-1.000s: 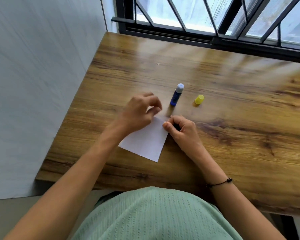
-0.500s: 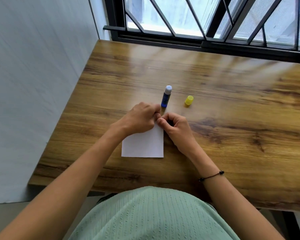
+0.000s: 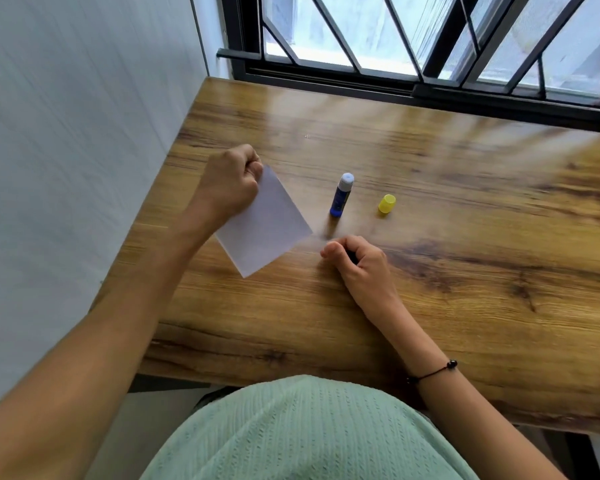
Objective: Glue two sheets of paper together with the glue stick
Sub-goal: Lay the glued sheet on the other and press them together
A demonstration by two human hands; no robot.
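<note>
A small white paper (image 3: 264, 223) is pinched at its far corner by my left hand (image 3: 227, 183) and lifted off the wooden table (image 3: 465, 258), tilted toward the left. I cannot tell whether it is one sheet or two stuck together. My right hand (image 3: 357, 259) rests on the table just right of the paper, fingers curled in, holding nothing that I can see. The blue glue stick (image 3: 341, 195) stands uncapped behind the paper. Its yellow cap (image 3: 387, 204) stands a little to the right of it.
A white wall (image 3: 84, 168) runs along the table's left edge. A window with black bars (image 3: 430, 46) closes the far side. My body in a green top is against the near edge.
My left hand has lifted the paper off the table and carried it left and away. My right hand has let go of the paper and stayed on the table.
</note>
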